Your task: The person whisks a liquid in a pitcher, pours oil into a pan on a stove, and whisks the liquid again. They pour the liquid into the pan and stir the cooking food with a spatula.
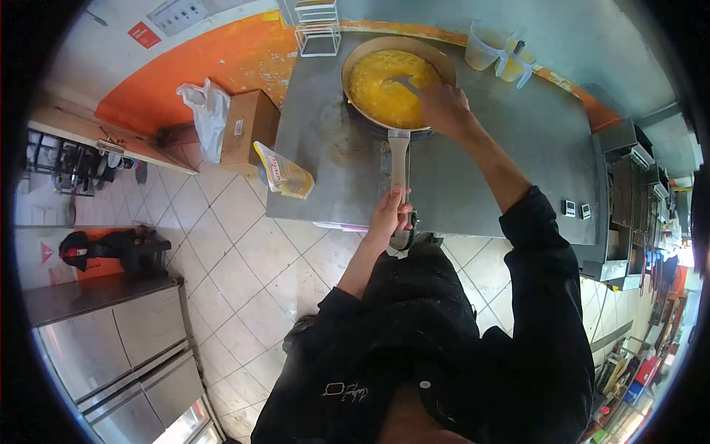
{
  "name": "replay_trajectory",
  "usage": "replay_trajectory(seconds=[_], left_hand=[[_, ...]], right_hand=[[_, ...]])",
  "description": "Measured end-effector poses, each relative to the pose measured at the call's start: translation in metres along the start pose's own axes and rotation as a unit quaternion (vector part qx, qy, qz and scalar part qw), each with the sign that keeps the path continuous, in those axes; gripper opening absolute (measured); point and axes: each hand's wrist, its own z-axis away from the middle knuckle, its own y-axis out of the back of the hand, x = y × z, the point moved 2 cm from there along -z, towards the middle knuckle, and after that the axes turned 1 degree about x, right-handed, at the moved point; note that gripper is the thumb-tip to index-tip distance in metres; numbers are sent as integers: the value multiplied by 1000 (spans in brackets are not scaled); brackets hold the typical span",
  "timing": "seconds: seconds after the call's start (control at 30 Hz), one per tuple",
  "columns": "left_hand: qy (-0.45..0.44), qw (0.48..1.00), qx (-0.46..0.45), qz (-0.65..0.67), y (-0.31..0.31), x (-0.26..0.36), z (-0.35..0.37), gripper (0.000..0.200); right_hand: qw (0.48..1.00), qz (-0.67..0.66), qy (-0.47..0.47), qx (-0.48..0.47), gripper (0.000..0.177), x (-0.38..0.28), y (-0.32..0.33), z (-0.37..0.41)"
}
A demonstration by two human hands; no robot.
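Note:
A large round pan [358, 46] full of yellow, egg-like mixture [384, 89] stands near the back of the metal table [488, 177]. Its long pale handle [399, 159] points toward me, and my left hand [390, 212] is closed round the handle's near part. Over the pan's right side, my right hand [444, 109] grips a grey spatula [405, 83], whose flat end rests in the mixture. The fingers of my right hand are partly hidden by its back.
Left of the handle is a yellow-and-clear packet [285, 174]. Plastic jugs [484, 48] and a white wire rack [318, 33] stand at the back. Two small timers [569, 208] lie at the right. A cardboard box [248, 129] and white bag [209, 115] are beyond the left edge.

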Motion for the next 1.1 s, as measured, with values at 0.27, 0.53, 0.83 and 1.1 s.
replay_trajectory(seconds=[0.27, 0.53, 0.83, 1.1], left_hand=[[-26, 999, -39, 22, -20, 16, 15, 52], [-25, 998, -41, 38, -20, 9, 15, 48], [-21, 999, -39, 13, -1, 4, 15, 47], [-18, 999, -26, -17, 6, -4, 10, 56]], right_hand=[[999, -34, -2, -17, 18, 16, -8, -14], [997, -54, 34, -50, 18, 25, -22, 17], [996, -29, 13, -79, 19, 34, -10, 63], [1000, -10, 2, 29, 24, 51, 46, 90]])
